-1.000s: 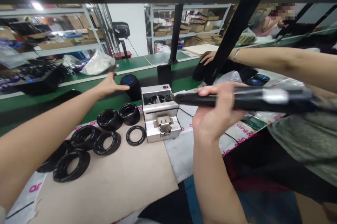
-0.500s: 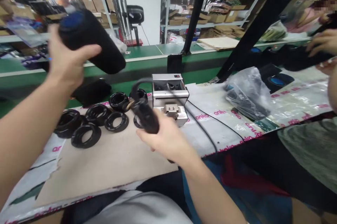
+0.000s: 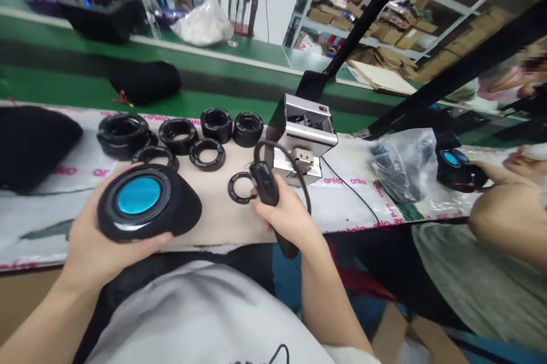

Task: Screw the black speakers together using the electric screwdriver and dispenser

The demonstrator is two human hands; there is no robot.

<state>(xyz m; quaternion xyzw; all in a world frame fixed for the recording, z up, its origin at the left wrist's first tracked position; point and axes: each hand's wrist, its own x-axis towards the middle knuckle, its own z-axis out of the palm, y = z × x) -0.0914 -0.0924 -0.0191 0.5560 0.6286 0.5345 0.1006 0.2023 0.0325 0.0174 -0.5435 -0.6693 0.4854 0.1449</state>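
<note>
My left hand [image 3: 100, 238] is wrapped round a black cylindrical speaker [image 3: 179, 204], whose blue round end [image 3: 139, 194] faces up toward me. It is held low over the near left part of the cardboard sheet [image 3: 231, 224]. In my right hand [image 3: 290, 210] is a black corded electric screwdriver [image 3: 265, 184], its cable looping up and over. Just left of its head lies a thin black ring [image 3: 240, 188]. Several more black rings [image 3: 207, 154] lie or stand in stacks behind the speaker, one partly hidden by it.
A silver screw feeder machine [image 3: 305, 136] stands behind my right hand. Black cloth-covered items lie at the left [image 3: 34, 144] and back left [image 3: 145, 82]. To the right are a plastic bag [image 3: 404, 164] and a co-worker's hand [image 3: 498, 176] at another speaker [image 3: 459, 170].
My left hand has brought the speaker down toward me and turned its blue end up. My right hand still holds the screwdriver, and the view has shifted.
</note>
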